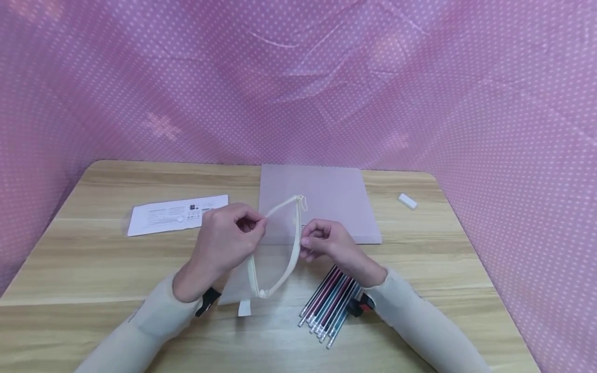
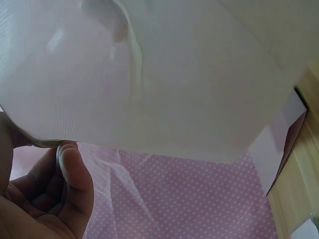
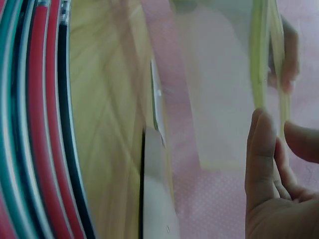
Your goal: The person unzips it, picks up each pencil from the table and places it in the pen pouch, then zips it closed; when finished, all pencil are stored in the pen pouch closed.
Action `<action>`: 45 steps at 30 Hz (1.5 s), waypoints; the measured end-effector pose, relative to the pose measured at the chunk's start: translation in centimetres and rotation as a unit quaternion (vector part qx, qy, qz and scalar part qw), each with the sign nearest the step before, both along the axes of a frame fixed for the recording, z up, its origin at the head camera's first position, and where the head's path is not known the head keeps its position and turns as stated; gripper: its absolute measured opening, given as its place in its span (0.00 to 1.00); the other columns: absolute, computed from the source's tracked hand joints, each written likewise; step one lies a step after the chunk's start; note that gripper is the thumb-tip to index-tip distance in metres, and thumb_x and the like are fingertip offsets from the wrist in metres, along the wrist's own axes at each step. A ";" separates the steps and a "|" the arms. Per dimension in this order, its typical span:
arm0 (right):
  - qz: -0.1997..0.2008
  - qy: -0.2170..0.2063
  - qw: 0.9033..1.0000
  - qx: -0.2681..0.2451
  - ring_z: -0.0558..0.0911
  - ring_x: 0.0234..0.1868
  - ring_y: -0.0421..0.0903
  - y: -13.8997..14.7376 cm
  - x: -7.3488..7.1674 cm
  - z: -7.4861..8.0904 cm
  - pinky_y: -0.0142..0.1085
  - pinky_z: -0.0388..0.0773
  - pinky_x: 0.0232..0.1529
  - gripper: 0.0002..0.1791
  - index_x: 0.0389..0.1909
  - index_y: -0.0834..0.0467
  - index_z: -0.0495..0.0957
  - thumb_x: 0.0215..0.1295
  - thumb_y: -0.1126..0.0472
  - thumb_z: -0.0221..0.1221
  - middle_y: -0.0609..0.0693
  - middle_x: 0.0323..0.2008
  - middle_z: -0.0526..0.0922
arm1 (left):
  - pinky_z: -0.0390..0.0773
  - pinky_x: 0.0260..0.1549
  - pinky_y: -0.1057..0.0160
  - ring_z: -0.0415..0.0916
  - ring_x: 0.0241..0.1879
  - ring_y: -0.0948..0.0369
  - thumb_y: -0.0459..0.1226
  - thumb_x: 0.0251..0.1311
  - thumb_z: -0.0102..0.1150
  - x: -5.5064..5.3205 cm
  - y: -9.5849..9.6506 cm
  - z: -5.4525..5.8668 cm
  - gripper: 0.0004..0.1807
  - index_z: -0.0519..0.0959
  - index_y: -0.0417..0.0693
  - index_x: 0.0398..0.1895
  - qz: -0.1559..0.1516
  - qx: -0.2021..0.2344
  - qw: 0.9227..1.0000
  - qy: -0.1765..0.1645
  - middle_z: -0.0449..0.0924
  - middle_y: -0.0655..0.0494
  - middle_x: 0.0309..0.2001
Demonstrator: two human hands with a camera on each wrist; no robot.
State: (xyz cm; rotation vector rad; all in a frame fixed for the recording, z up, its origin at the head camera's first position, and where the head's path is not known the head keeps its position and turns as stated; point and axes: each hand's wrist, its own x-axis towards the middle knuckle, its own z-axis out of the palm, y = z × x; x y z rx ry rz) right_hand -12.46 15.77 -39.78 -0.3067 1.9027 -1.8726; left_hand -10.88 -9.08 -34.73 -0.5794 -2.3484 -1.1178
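A translucent zip pouch (image 1: 272, 261) with a cream zipper is held up over the table, its mouth spread apart. My left hand (image 1: 228, 235) pinches the left edge of the mouth between thumb and index finger. On the other side my right hand (image 1: 333, 243) holds the right zipper edge with thumb and fingers. The zipper pull dangles at the far end of the mouth. In the left wrist view the pouch's clear sheet (image 2: 199, 89) fills the upper part. Below my right wrist lies a bundle of pencils (image 1: 328, 311) in red, teal and dark colours.
A flat pink folder (image 1: 322, 191) lies at the back middle of the wooden table (image 1: 93, 269). Left of it is a white printed packet (image 1: 163, 217). A small white eraser (image 1: 408, 201) sits at the back right. Pink dotted cloth (image 1: 298, 77) hangs around the table.
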 end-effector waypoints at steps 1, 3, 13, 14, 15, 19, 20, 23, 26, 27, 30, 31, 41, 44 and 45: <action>0.001 0.005 1.000 0.005 0.87 0.31 0.41 0.3 0.0 0.0 0.35 0.88 0.36 0.09 0.43 0.70 0.75 0.67 0.68 0.60 0.47 0.30 0.87 | 0.78 0.20 0.73 0.75 0.20 0.67 0.30 0.51 0.72 0.0 0.0 0.0 0.03 0.86 0.42 0.24 0.001 0.001 1.000 0.000 0.84 0.54 0.21; 0.005 0.018 1.000 0.024 0.87 0.33 0.41 0.9 -0.1 0.1 0.37 0.89 0.39 0.11 0.46 0.71 0.76 0.66 0.68 0.61 0.48 0.32 0.87 | 0.78 0.20 0.74 0.76 0.20 0.67 0.29 0.51 0.72 -0.1 -0.1 -0.1 0.03 0.86 0.42 0.24 0.002 0.001 1.000 -0.003 0.84 0.54 0.21; 0.127 0.195 0.945 0.231 0.86 0.49 0.45 5.0 -0.8 -1.7 0.38 0.84 0.56 0.14 0.49 0.58 0.84 0.62 0.67 0.66 0.53 0.47 0.89 | 0.80 0.20 0.71 0.76 0.20 0.67 0.31 0.53 0.72 -0.2 -0.1 -0.1 0.03 0.86 0.43 0.25 0.008 0.006 1.000 -0.026 0.84 0.55 0.22; 0.146 0.211 0.935 0.245 0.86 0.50 0.45 5.4 -0.9 -1.9 0.40 0.84 0.56 0.15 0.50 0.56 0.84 0.62 0.67 0.67 0.50 0.48 0.89 | 0.80 0.20 0.70 0.76 0.20 0.67 0.31 0.53 0.72 -0.2 -0.1 -0.1 0.03 0.86 0.43 0.25 0.008 0.007 1.000 -0.026 0.85 0.55 0.22; 0.163 0.219 0.927 0.255 0.86 0.51 0.45 5.7 -1.0 -2.1 0.42 0.84 0.57 0.16 0.50 0.54 0.84 0.61 0.66 0.68 0.47 0.48 0.89 | 0.80 0.20 0.71 0.76 0.20 0.67 0.31 0.53 0.72 -0.2 -0.2 -0.2 0.03 0.86 0.43 0.25 0.009 0.008 1.000 -0.026 0.85 0.55 0.22; 0.221 0.238 0.906 0.273 0.86 0.50 0.44 6.3 -1.2 -2.5 0.42 0.83 0.57 0.18 0.50 0.50 0.84 0.59 0.66 0.69 0.44 0.48 0.89 | 0.79 0.20 0.73 0.76 0.21 0.67 0.31 0.52 0.72 -0.3 -0.1 -0.3 0.03 0.86 0.43 0.25 0.007 0.008 1.000 -0.025 0.85 0.55 0.22; 0.231 0.236 0.902 0.277 0.86 0.50 0.43 6.3 -1.2 -2.5 0.40 0.83 0.57 0.18 0.51 0.50 0.84 0.59 0.66 0.69 0.44 0.48 0.89 | 0.79 0.20 0.73 0.76 0.21 0.67 0.30 0.52 0.72 -0.3 -0.1 -0.3 0.03 0.86 0.43 0.24 0.006 0.008 1.000 -0.026 0.85 0.55 0.22; 0.253 0.240 0.887 0.301 0.85 0.50 0.39 6.5 -1.3 -2.7 0.35 0.83 0.57 0.19 0.51 0.49 0.84 0.59 0.66 0.69 0.42 0.47 0.88 | 0.79 0.21 0.73 0.76 0.21 0.67 0.30 0.52 0.72 -0.3 0.0 -0.5 0.03 0.86 0.43 0.24 0.004 0.006 1.000 -0.027 0.85 0.55 0.22; 0.267 0.257 0.869 0.327 0.83 0.49 0.36 6.6 -1.3 -2.8 0.32 0.82 0.56 0.19 0.50 0.47 0.84 0.58 0.66 0.69 0.40 0.46 0.87 | 0.79 0.21 0.74 0.77 0.21 0.67 0.29 0.52 0.71 -0.4 0.0 -0.6 0.03 0.86 0.43 0.24 0.003 0.006 1.000 -0.027 0.85 0.55 0.22; 0.272 0.264 0.864 0.332 0.83 0.49 0.36 6.6 -1.3 -2.8 0.32 0.81 0.55 0.19 0.50 0.47 0.84 0.58 0.66 0.69 0.40 0.46 0.87 | 0.79 0.21 0.74 0.77 0.21 0.67 0.29 0.52 0.71 -0.4 0.0 -0.6 0.03 0.86 0.43 0.24 0.002 0.006 1.000 -0.027 0.85 0.55 0.22; 0.288 0.285 0.850 0.337 0.81 0.48 0.36 6.6 -1.4 -3.0 0.33 0.81 0.54 0.20 0.49 0.46 0.85 0.58 0.68 0.68 0.39 0.45 0.86 | 0.79 0.21 0.73 0.77 0.21 0.67 0.30 0.52 0.71 -0.4 0.1 -0.6 0.03 0.86 0.44 0.24 0.002 0.007 1.000 -0.030 0.85 0.55 0.22; 0.293 0.289 0.848 0.335 0.81 0.47 0.36 6.6 -1.4 -3.0 0.33 0.80 0.54 0.20 0.49 0.46 0.85 0.57 0.70 0.67 0.39 0.45 0.86 | 0.79 0.21 0.73 0.76 0.21 0.67 0.30 0.52 0.71 -0.4 0.1 -0.6 0.03 0.86 0.44 0.24 0.003 0.005 0.999 -0.031 0.85 0.55 0.22; 0.324 0.323 0.832 0.315 0.77 0.44 0.36 6.4 -1.9 -3.3 0.31 0.77 0.50 0.24 0.42 0.47 0.85 0.51 0.77 0.61 0.38 0.39 0.85 | 0.80 0.20 0.70 0.76 0.21 0.67 0.32 0.53 0.72 -0.2 0.2 -0.5 0.03 0.86 0.44 0.25 0.000 0.000 1.000 -0.031 0.85 0.56 0.23; 0.322 0.318 0.839 0.303 0.78 0.44 0.35 6.4 -1.9 -3.3 0.30 0.79 0.50 0.22 0.40 0.48 0.85 0.51 0.78 0.61 0.39 0.39 0.85 | 0.80 0.20 0.70 0.76 0.21 0.67 0.32 0.53 0.72 -0.2 0.2 -0.5 0.03 0.86 0.44 0.25 0.000 0.000 1.000 -0.032 0.85 0.56 0.23; 0.321 0.315 0.842 0.299 0.78 0.44 0.35 6.4 -2.0 -3.3 0.30 0.79 0.49 0.22 0.39 0.49 0.86 0.52 0.78 0.61 0.40 0.39 0.85 | 0.80 0.21 0.70 0.76 0.21 0.67 0.32 0.53 0.72 -0.2 0.2 -0.5 0.03 0.86 0.44 0.25 0.000 0.000 0.999 -0.032 0.85 0.56 0.23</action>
